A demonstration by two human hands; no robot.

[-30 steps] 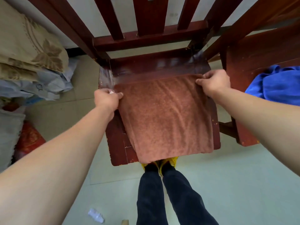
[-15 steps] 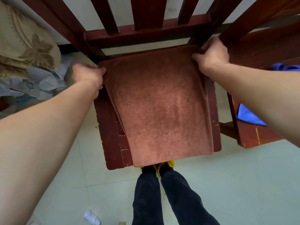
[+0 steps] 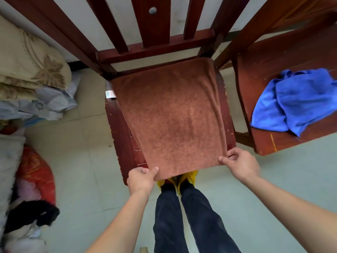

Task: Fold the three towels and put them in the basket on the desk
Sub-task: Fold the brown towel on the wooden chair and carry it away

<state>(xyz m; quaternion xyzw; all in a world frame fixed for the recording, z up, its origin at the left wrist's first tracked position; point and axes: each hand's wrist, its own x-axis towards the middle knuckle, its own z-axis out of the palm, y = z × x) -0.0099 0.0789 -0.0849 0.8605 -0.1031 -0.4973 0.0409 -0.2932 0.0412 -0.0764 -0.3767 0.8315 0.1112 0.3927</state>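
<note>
Left hand point(image 3: 141, 180) at the near left corner, thumb on top, fingers curled under, pinching the brown towel point(image 3: 173, 115). Spread flat over the seat of the chair point(image 3: 118, 128), far edge at the back of the seat, near edge hanging just off the front. Looks like soft, light, limp terry: no stiffness, bound to sag wherever unsupported, so best taken by the corners, as here, or along a folded edge. Not slippery, nothing fragile about it. Right hand point(image 3: 240, 164) at the near right corner, same pinch, thumb and fingers closed on the hem. Over to the right, blue towel point(image 3: 299, 99) crumpled on a second chair point(image 3: 273, 70), well apart from the brown one. Probably just as floppy, wanting a shake-out before any fold. One piece or two, hard to tell. No basket in view, no desk either.

Now the room, from the left. Folded beige bedding point(image 3: 27, 57) stacked far left, a red bag point(image 3: 36, 170) nearer. Pale tiled floor point(image 3: 82, 143) underneath everything. Dark red wooden seat, chipped at the edges, hard and flat enough to fold on, though barely wider than the towel. Dark trousers point(image 3: 200, 220) and yellow shoes point(image 3: 192, 177) just under the near edge.
</note>
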